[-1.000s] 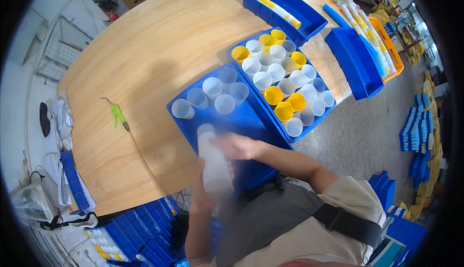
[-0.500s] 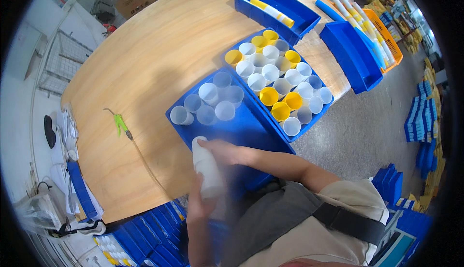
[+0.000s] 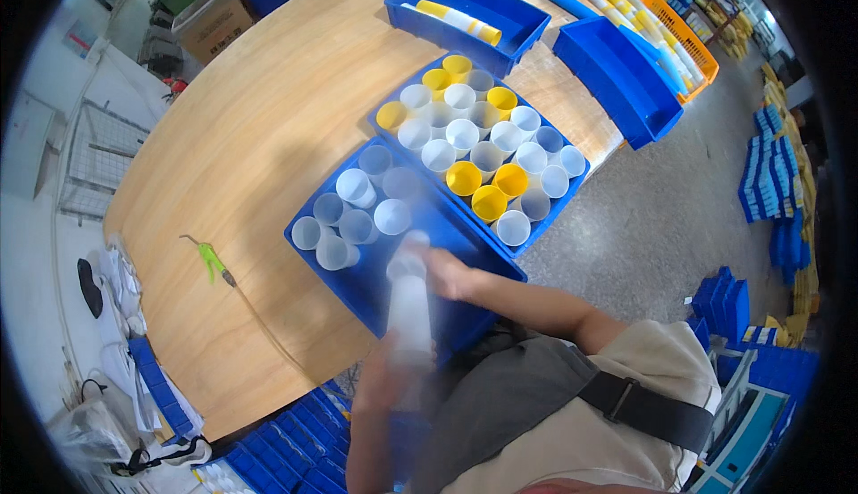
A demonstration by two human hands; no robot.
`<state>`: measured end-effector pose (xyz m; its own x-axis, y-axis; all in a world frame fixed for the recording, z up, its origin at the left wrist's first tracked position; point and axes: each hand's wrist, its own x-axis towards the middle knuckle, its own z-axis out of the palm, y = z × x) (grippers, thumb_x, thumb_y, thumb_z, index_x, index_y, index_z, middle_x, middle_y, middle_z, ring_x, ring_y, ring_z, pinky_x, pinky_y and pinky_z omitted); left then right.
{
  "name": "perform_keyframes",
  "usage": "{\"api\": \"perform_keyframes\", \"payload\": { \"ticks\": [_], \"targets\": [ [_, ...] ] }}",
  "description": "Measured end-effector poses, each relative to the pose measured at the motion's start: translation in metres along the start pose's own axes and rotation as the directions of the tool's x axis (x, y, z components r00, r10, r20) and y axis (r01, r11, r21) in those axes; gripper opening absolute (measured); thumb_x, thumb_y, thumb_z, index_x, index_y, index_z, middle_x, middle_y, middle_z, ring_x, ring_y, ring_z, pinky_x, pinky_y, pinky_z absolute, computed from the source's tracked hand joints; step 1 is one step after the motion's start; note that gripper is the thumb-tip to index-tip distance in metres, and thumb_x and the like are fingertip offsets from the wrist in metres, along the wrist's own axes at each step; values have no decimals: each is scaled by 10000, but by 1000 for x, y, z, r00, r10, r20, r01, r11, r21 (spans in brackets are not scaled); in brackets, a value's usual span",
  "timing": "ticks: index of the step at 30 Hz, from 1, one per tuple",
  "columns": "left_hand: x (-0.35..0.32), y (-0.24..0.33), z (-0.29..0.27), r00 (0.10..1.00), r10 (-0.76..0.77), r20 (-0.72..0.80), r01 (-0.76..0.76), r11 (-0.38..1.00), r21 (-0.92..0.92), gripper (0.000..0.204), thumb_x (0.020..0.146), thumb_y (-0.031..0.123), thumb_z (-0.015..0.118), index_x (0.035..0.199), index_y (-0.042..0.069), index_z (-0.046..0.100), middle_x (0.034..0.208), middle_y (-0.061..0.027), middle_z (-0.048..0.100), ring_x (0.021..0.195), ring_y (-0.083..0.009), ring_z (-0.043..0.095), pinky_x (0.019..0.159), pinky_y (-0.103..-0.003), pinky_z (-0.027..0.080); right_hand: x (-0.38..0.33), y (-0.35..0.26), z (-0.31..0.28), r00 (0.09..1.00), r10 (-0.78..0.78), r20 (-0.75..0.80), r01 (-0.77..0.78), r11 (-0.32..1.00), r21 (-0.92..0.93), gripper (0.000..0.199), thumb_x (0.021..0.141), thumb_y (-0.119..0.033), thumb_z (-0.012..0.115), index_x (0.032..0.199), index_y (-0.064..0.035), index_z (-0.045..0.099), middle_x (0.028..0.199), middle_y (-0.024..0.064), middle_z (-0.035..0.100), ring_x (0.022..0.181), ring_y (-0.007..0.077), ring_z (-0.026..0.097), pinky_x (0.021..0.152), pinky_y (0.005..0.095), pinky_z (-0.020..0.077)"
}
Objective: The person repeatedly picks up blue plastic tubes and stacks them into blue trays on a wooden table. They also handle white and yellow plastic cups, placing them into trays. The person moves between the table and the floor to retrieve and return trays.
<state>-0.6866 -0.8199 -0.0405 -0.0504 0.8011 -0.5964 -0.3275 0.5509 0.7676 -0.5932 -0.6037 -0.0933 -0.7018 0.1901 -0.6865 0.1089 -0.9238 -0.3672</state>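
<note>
A stack of frosted white plastic cups (image 3: 409,311), blurred by motion, stands tilted over the near edge of a blue tray (image 3: 465,311). My left hand (image 3: 382,371) is closed around its lower part. At the upper end, the fingers of my right hand (image 3: 447,272) grip the top cup (image 3: 411,251), also blurred. Several translucent cups (image 3: 337,251) stand mouth up in the far left part of this tray. Against its right side lies a second blue tray (image 3: 556,211), packed with upright white cups and several yellow cups (image 3: 489,203).
A green air blow gun (image 3: 210,260) with a hose lies on the wooden table (image 3: 259,136) at left. Farther back are a blue bin (image 3: 527,33) holding yellow-and-white cup stacks, another blue bin (image 3: 617,78), and an orange basket (image 3: 706,56). Blue trays are piled below the table's near edge.
One more cup stands in the left tray, at the near left of its group. Both hands and the cup stack have moved right, over the tray. The whole view has shifted a little.
</note>
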Motion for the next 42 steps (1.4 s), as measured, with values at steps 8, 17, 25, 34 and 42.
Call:
{"api": "perform_keyframes", "payload": {
  "ticks": [8, 17, 25, 34, 42],
  "targets": [
    [3, 25, 11, 998, -45, -40, -5, 613, -790, 673, 1021, 540, 523, 1377, -25, 445, 1195, -244, 609, 1048, -346, 640, 939, -494, 547, 18, -26, -2, 987, -126, -99, 151, 935, 322, 657, 1020, -592, 489, 1456, -106, 422, 1385, 138, 569, 1323, 312, 533, 1131, 545, 390],
    [25, 20, 8, 980, -197, -10, 67, 380, -923, 720, 1010, 612, 493, 1336, -29, 461, 1102, -220, 621, 909, -296, 645, 773, -400, 581, -37, -14, 18, 950, 135, 281, -28, 934, -357, 572, 1002, -416, 620, 1329, 50, 566, 1200, 132, 652, 1087, 247, 630, 990, 378, 478],
    [15, 35, 21, 944, -240, -227, 73, 823, -564, 706, 1011, 587, 519, 1360, -22, 441, 1060, -211, 655, 842, -284, 670, 736, -411, 581, 0, -19, 15, 988, 138, 66, -110, 941, -320, 598, 976, -402, 670, 1324, 65, 532, 1251, 201, 631, 1215, 313, 591, 1058, 474, 440],
    [-7, 32, 38, 940, -179, -292, -53, 766, -640, 618, 1052, 434, 511, 1475, 9, 360, 1283, -285, 556, 984, -344, 655, 870, -450, 567, 11, -1, -3, 912, 209, 353, -44, 905, -422, 730, 976, -542, 604, 1455, -19, 430, 1345, 196, 570, 1257, 316, 567, 995, 495, 493],
    [16, 8, 31, 908, -104, -405, -385, 170, -907, 591, 1046, 412, 509, 1421, -36, 422, 1308, -295, 514, 1234, -437, 504, 957, -483, 537, 37, -13, -7, 944, 287, 164, -291, 957, -5, 838, 983, -508, 621, 1553, -17, 249, 1563, 307, 292, 1428, 362, 390, 1174, 499, 343]
  ]
}}
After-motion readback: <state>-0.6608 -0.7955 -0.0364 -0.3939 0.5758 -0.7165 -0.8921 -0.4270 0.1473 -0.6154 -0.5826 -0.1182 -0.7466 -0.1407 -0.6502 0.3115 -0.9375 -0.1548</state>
